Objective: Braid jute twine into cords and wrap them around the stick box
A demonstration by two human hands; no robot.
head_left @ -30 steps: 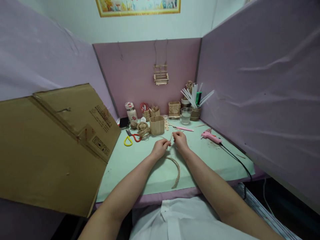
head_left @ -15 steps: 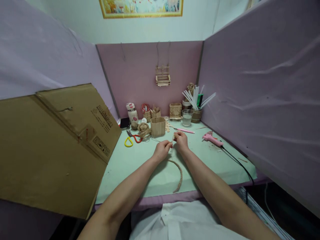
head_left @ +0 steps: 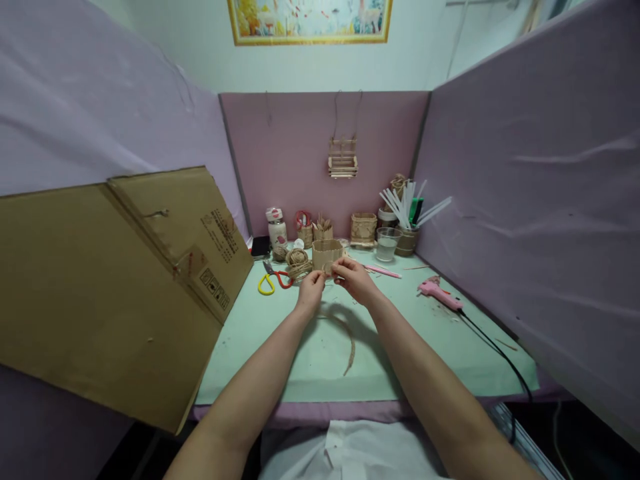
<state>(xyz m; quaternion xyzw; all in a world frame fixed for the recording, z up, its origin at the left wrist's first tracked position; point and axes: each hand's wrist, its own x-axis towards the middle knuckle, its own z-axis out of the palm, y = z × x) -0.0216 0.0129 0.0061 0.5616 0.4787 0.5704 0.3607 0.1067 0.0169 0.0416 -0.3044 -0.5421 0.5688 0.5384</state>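
Pale green cloth [head_left: 313, 375] covers the table [head_left: 473, 375]. With pinched fingertips, my left hand [head_left: 311, 291] and right hand [head_left: 353, 279] hold thin twine [head_left: 327, 269] before the wooden box [head_left: 327, 251]. Nearer, a curved cord [head_left: 352, 342] lies already braided; the twine work seems unfinished, though too small to judge well.

Pink panel [head_left: 300, 147] is rising behind the table [head_left: 235, 353], purple partitions [head_left: 525, 200] are flanking it, framed picture [head_left: 310, 20] is hanging above it
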